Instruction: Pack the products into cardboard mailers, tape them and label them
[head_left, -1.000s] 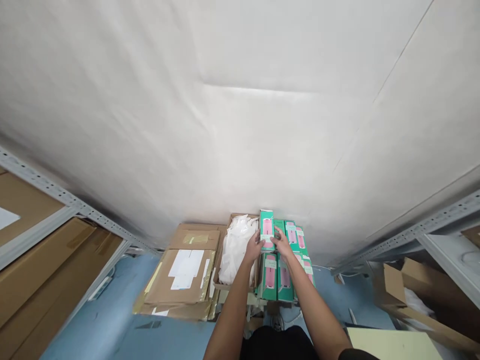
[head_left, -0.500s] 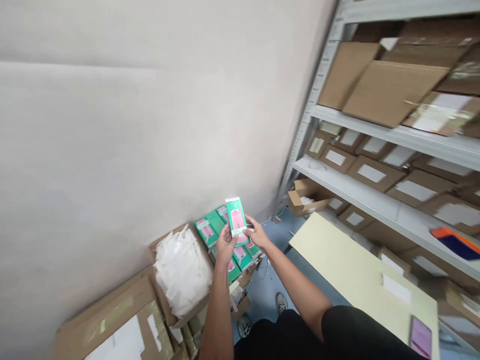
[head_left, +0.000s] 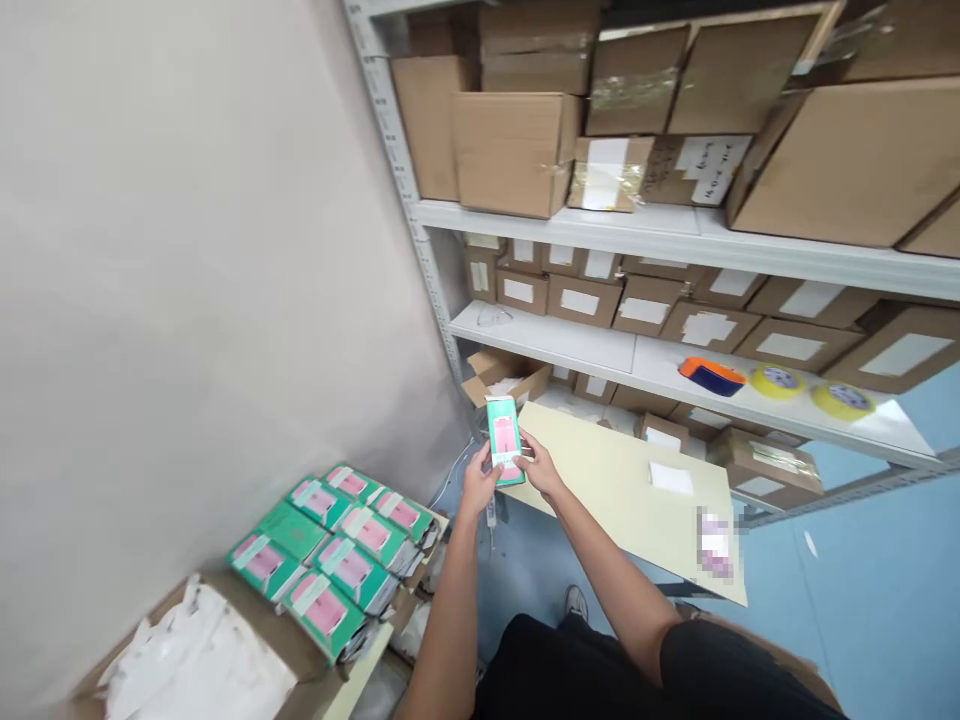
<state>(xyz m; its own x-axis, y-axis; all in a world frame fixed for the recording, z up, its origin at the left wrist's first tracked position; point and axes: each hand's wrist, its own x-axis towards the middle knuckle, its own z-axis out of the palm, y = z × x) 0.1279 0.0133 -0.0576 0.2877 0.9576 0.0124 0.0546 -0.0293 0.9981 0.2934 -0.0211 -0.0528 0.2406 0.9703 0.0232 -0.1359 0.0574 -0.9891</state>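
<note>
Both hands hold one green box with a pink picture (head_left: 505, 436), upright, its white top flap standing up. My left hand (head_left: 481, 484) is closed on the lower left side, thumb on the front. On the lower right side, my right hand (head_left: 541, 468) grips it in the same way. Behind the box is the near left corner of a pale yellow table (head_left: 592, 480). Several similar green boxes (head_left: 324, 603) lie in rows to the left of my hands.
A metal shelf rack (head_left: 630, 235) full of cardboard boxes stands ahead. Tape rolls (head_left: 841, 400) and an orange-and-blue item (head_left: 711, 376) lie on its shelf. A carton of white pieces (head_left: 199, 660) is at lower left. White paper (head_left: 670, 478) lies on the table.
My view has turned right, towards the shelf rack and table. The held box has moved from above the stacked green boxes to the table's corner, still in both hands.
</note>
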